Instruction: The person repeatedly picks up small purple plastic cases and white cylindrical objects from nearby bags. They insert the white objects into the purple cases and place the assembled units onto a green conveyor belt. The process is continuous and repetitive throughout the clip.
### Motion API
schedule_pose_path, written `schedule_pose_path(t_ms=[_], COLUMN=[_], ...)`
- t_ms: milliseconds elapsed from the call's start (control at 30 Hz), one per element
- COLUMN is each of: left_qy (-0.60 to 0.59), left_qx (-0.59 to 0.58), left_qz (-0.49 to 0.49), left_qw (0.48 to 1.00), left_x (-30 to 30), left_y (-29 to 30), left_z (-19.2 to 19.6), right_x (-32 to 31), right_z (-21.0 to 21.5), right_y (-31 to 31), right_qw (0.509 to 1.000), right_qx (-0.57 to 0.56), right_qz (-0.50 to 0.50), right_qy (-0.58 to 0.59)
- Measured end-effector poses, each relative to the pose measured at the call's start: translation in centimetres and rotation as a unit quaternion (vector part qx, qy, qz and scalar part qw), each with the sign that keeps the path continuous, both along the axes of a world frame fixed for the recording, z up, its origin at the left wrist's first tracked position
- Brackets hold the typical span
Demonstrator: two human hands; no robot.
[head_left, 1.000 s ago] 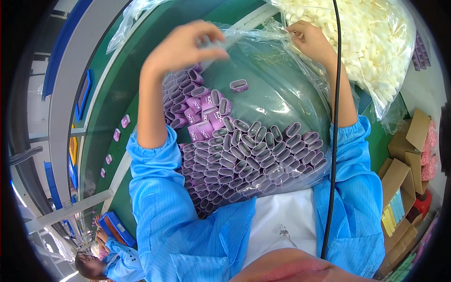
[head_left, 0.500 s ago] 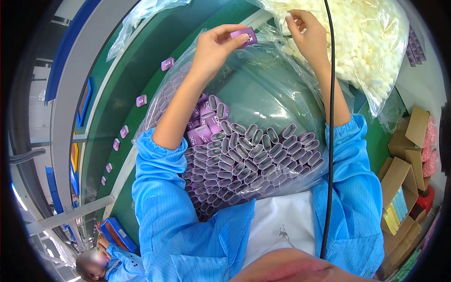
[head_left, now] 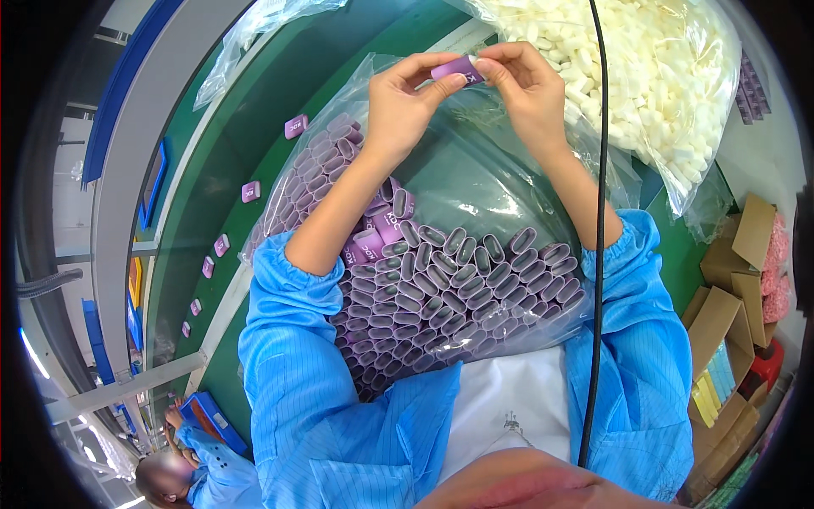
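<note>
Between thumb and fingers of my left hand [head_left: 405, 109] is a purple oval shell [head_left: 458, 73], held sideways above the plastic bag. My right hand [head_left: 530, 97] pinches a small white piece [head_left: 474, 58] at the shell's right end, so both hands meet there. How far the piece sits inside the shell is hidden by the fingers. Below my hands lies a clear bag with many hollow purple shells [head_left: 441, 280], most with their open ends up. A few lie on their sides near my left forearm.
A clear bag of cream-white pieces [head_left: 627, 76] stands at the far right. Purple shells [head_left: 251, 192] lie spaced along the green conveyor [head_left: 275, 153] at left. A black cable [head_left: 601, 170] hangs down past my right arm. Cardboard boxes [head_left: 721, 327] stand at right; a co-worker [head_left: 208, 471] is at lower left.
My right hand has come left and down with the white piece to the shell's end. My left hand has moved slightly right. The shells on the conveyor have shifted a little toward the near left.
</note>
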State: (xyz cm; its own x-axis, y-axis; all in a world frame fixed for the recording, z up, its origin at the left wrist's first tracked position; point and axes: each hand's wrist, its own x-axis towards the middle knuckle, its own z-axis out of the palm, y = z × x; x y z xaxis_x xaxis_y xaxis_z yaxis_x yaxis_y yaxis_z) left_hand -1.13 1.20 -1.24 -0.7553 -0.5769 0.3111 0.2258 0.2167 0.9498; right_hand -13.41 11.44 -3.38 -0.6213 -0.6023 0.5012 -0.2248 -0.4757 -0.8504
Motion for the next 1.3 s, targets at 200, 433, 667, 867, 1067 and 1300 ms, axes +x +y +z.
schedule_pose_path(t_ms=[200, 433, 667, 867, 1067, 1300], left_qy=[0.045, 0.041, -0.084, -0.098, -0.022, -0.090], left_qx=[0.199, 0.217, -0.029, 0.067, 0.137, -0.029], left_qz=[-0.026, -0.022, 0.056, -0.009, -0.076, -0.060], left_qw=[0.979, 0.975, 0.994, 0.993, 0.987, 0.994], left_x=[-0.1, -0.1, 1.5, 3.9, 0.9, 1.0], left_y=[0.3, 0.4, -5.7, -9.1, -3.2, -2.6], left_z=[-0.3, -0.2, 1.9, 2.3, 1.3, 3.0], right_x=[-0.4, -0.5, -3.7, -2.9, 1.3, 1.2], right_z=[-0.7, -0.2, 0.3, 0.7, 0.0, -0.1], right_y=[-0.1, 0.9, 1.3, 0.1, -0.8, -0.6], right_qw=[0.996, 0.950, 0.989, 0.967, 0.944, 0.888], right_qx=[-0.074, -0.035, 0.008, 0.008, -0.035, -0.071], right_qz=[0.045, -0.070, -0.077, -0.066, -0.122, -0.191], right_qy=[0.036, 0.303, 0.128, 0.244, 0.303, 0.412])
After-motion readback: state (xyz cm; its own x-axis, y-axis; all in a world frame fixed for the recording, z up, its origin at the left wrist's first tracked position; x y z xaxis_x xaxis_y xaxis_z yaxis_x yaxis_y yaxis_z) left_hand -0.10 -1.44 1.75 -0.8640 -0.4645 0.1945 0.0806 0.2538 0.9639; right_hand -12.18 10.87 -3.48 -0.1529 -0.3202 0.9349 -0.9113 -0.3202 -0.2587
